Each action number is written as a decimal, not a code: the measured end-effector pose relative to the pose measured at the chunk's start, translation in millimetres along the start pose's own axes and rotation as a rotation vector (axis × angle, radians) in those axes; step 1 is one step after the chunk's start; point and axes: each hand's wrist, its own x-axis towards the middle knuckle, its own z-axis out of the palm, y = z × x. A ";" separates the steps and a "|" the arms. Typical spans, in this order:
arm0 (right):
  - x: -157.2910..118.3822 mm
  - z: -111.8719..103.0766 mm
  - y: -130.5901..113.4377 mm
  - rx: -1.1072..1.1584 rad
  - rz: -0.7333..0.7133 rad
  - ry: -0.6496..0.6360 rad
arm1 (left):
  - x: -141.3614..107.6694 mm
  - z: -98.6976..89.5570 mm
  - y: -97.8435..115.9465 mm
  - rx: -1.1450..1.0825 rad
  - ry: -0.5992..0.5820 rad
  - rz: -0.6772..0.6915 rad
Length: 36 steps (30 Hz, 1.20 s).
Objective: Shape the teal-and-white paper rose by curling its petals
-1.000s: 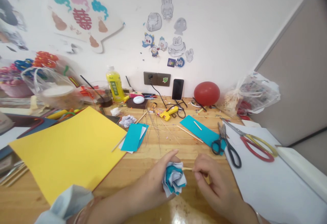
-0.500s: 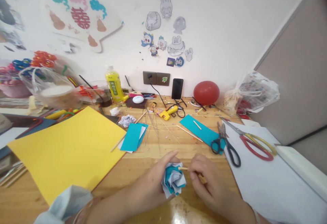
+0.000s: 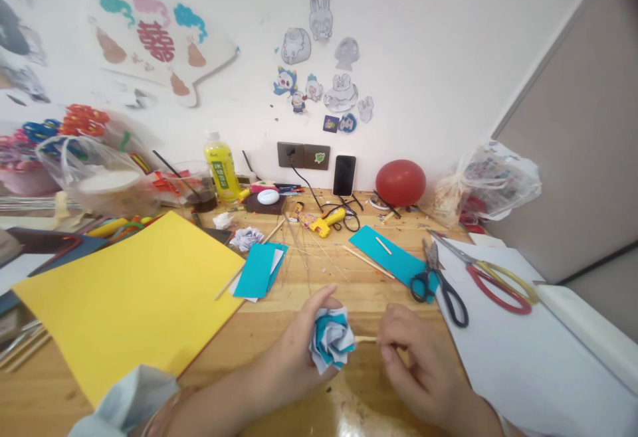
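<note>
A crumpled blue and white paper flower (image 3: 332, 341) rests in my left hand (image 3: 299, 350), whose fingers wrap round its far and lower sides. Just right of it, my right hand (image 3: 416, 357) pinches the end of a thin wooden stick (image 3: 366, 339). The stick's other end meets the right edge of the flower; whether it goes into the paper cannot be seen. Both hands are above the wooden table (image 3: 279, 331) near its front.
A yellow sheet (image 3: 134, 297) lies left, blue paper pieces (image 3: 259, 271) beside it. Black scissors (image 3: 438, 284) and red-yellow scissors (image 3: 498, 277) lie right, partly on white paper (image 3: 528, 357). Farther back are a yellow glue gun (image 3: 326, 223), a phone (image 3: 344, 175), a bottle (image 3: 222, 170) and a red balloon (image 3: 400, 183).
The flower has moved slightly left and turned so its front faces the camera more. My right hand has shifted a little right, and the stick now meets the flower's side rather than its upper front.
</note>
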 end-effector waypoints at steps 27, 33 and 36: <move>0.9 2.3 -2.8 -0.039 -0.094 -0.039 | -1.4 3.2 -0.4 -0.074 0.040 -0.065; -2.3 10.4 0.8 -0.073 -0.136 -0.078 | -0.9 2.6 -0.5 -0.054 0.005 -0.034; -4.8 13.3 3.0 -0.082 -0.139 -0.075 | -1.2 2.9 -0.9 -0.063 -0.006 -0.020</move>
